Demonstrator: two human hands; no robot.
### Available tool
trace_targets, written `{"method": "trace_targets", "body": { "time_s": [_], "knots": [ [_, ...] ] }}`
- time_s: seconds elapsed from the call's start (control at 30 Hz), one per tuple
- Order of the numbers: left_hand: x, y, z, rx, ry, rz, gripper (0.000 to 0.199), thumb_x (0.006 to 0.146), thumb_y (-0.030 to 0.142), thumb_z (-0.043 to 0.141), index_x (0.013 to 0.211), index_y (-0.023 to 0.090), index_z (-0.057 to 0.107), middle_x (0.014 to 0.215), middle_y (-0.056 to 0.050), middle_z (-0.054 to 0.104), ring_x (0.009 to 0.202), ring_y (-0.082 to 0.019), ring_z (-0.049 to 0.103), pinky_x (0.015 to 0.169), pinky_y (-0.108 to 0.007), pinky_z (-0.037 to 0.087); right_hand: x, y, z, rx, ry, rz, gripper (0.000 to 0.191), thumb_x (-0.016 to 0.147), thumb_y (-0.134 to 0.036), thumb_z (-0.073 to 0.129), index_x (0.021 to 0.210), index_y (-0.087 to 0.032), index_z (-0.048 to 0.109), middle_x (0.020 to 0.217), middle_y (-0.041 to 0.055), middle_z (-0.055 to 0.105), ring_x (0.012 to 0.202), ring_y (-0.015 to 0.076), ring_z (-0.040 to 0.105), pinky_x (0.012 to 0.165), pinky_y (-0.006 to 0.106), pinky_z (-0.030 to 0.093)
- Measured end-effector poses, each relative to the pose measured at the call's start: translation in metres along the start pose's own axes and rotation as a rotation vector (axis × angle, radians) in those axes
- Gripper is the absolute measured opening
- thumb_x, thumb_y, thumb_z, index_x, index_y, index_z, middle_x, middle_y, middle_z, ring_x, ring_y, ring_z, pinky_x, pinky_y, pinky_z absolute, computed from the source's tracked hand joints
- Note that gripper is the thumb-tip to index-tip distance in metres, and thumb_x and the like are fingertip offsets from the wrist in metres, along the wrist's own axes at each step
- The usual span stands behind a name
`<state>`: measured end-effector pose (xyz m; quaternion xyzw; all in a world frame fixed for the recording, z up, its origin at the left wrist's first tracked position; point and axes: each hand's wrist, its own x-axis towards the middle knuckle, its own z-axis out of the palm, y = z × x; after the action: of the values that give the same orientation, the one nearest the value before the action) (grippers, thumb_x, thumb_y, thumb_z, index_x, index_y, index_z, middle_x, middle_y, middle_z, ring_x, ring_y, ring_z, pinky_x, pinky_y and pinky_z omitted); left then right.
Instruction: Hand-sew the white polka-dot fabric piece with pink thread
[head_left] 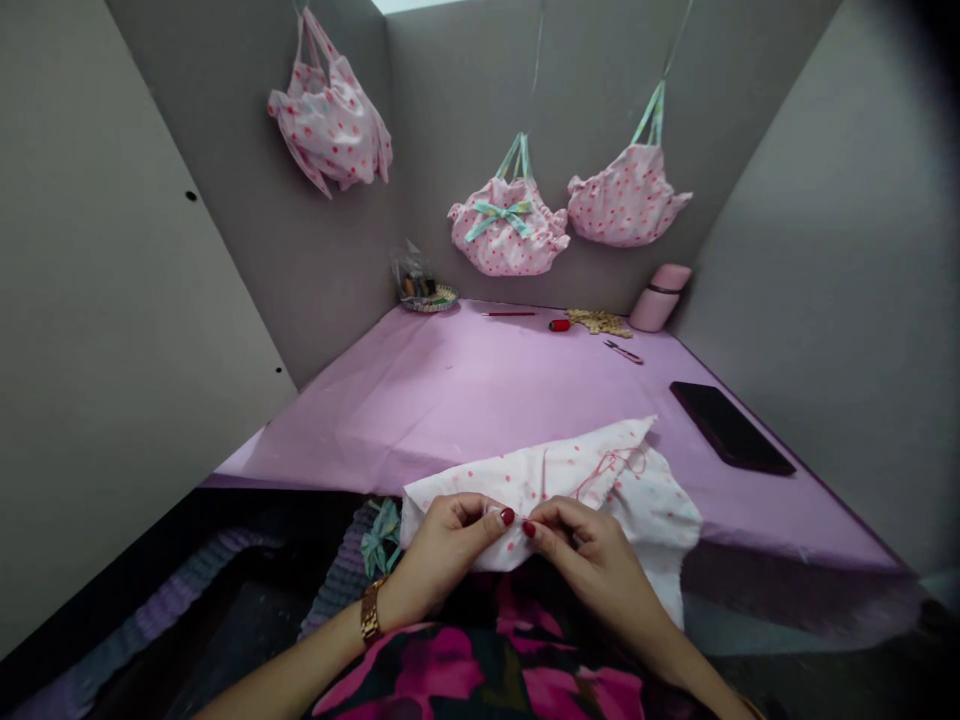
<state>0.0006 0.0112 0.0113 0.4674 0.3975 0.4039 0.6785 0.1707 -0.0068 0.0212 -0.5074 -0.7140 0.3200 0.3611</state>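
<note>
In front of us, the lilac-covered worktop (pixel 420 400) carries the red-dotted white fabric (pixel 540 475), spread over its near edge. Our left hand (pixel 454 540) and right hand (pixel 592 545) each pinch that fabric, thumbs close together. A black smartphone (pixel 729 428) lies right; thread snips (pixel 624 352) and a red spool (pixel 559 325) lie far right.

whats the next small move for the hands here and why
I'd probably have the right hand ease the loose red thread clear while the left hand holds the dotted white cloth. Both hands pinch the cloth close together, and the thread lies in loops just beyond the right hand, where it might snag.
</note>
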Motion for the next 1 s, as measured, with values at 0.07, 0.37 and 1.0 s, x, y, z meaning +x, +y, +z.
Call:
{"method": "trace_targets", "body": {
  "time_s": [0.07, 0.37, 1.0],
  "knots": [
    [0.000, 0.000, 0.000, -0.015, -0.004, 0.012, 0.027, 0.070, 0.039, 0.066, 0.066, 0.013, 0.064, 0.057, 0.002, 0.054, 0.051, -0.007, 0.040, 0.050, -0.020, 0.028, -0.002, 0.001, 0.000, 0.025, 0.048, 0.011, 0.018, 0.088, -0.032, 0.044, 0.092, -0.018, 0.053, 0.065, -0.0010, 0.050, 0.058, 0.0124, 0.047, 0.053, 0.023, 0.036],
    [0.000, -0.002, -0.001, -0.010, 0.006, 0.037, 0.025, 0.073, 0.038, 0.064, 0.068, 0.013, 0.062, 0.060, 0.003, 0.051, 0.054, -0.007, 0.038, 0.052, -0.020, 0.027, -0.010, -0.008, -0.007, -0.028, 0.131, -0.054, 0.014, 0.090, -0.027, 0.040, 0.087, -0.018, 0.051, 0.064, -0.0002, 0.054, 0.057, 0.0121, 0.052, 0.053, 0.022, 0.041],
    [-0.002, 0.002, 0.001, -0.014, 0.019, 0.070, 0.027, 0.073, 0.039, 0.063, 0.067, 0.013, 0.059, 0.058, 0.003, 0.050, 0.053, -0.008, 0.038, 0.053, -0.020, 0.028, -0.010, -0.011, -0.005, -0.077, 0.035, -0.147, 0.022, 0.089, -0.021, 0.042, 0.093, -0.020, 0.064, 0.080, 0.0027, 0.067, 0.071, 0.0136, 0.062, 0.064, 0.023, 0.048]
  ]
}}
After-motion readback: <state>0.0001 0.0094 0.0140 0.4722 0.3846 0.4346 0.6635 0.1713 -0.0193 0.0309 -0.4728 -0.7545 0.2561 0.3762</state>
